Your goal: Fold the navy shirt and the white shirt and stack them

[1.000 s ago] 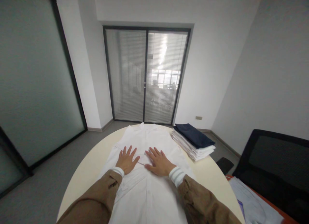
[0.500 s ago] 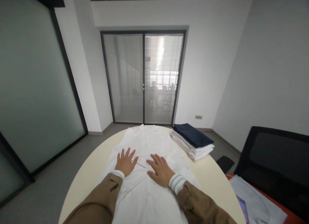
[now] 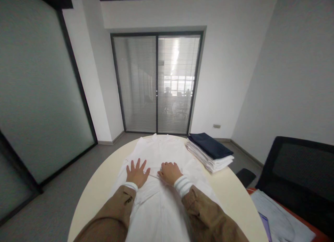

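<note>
- Left hand (image 3: 137,174) fingers spread flat on white garment (image 3: 159,200); right hand (image 3: 169,172) fingers curled, pinching its fabric.
- Round cream worktop (image 3: 96,196); folded stack (image 3: 210,151) beyond right fingers; blinded glass doors (image 3: 156,83) ahead.

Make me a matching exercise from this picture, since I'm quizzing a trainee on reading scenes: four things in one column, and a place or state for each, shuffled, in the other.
Things
1. left hand
2. right hand
3. navy folded garment
4. white shirt

Places or states
A. on top of the stack of folded white clothes
B. spread out flat on the round table
C. flat on the cloth, fingers spread
D. fingers curled, on the cloth

Pairs: 1-C, 2-D, 3-A, 4-B
</note>
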A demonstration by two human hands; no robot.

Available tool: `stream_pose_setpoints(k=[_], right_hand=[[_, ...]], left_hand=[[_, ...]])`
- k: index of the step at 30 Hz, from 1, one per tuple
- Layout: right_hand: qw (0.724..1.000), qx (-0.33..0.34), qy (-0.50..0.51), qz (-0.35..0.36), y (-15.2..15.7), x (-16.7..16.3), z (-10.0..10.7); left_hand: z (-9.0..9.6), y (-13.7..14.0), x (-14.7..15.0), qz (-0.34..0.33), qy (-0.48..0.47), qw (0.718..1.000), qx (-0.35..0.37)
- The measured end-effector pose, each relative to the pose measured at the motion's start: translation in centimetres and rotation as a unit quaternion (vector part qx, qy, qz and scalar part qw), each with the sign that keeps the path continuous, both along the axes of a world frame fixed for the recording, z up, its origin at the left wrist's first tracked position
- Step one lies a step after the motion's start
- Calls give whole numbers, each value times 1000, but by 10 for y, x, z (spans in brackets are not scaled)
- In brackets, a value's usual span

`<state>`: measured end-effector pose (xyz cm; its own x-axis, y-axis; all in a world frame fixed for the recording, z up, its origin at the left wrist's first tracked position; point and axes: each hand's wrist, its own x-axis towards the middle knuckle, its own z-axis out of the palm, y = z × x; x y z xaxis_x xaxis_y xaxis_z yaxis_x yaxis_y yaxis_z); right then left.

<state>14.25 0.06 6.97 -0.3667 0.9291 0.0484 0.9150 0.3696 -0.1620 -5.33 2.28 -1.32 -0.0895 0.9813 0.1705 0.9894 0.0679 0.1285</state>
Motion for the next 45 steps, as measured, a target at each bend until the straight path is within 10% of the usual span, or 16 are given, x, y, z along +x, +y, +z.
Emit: stream_pose_setpoints(k=[11, 16, 23, 45], right_hand=[[993, -10, 92, 67, 14, 0, -62], [993, -6, 94, 71, 14, 1, -62], [989, -85, 79, 91, 19, 15, -52], [973, -14, 126, 193, 3, 15, -46]], left_hand=[[0, 4, -6, 23, -15, 1000, -9], [8, 15, -50, 128, -13, 991, -19], [16, 30, -93, 87, -133, 987, 14], [68, 27, -50, -57, -240, 969, 23]])
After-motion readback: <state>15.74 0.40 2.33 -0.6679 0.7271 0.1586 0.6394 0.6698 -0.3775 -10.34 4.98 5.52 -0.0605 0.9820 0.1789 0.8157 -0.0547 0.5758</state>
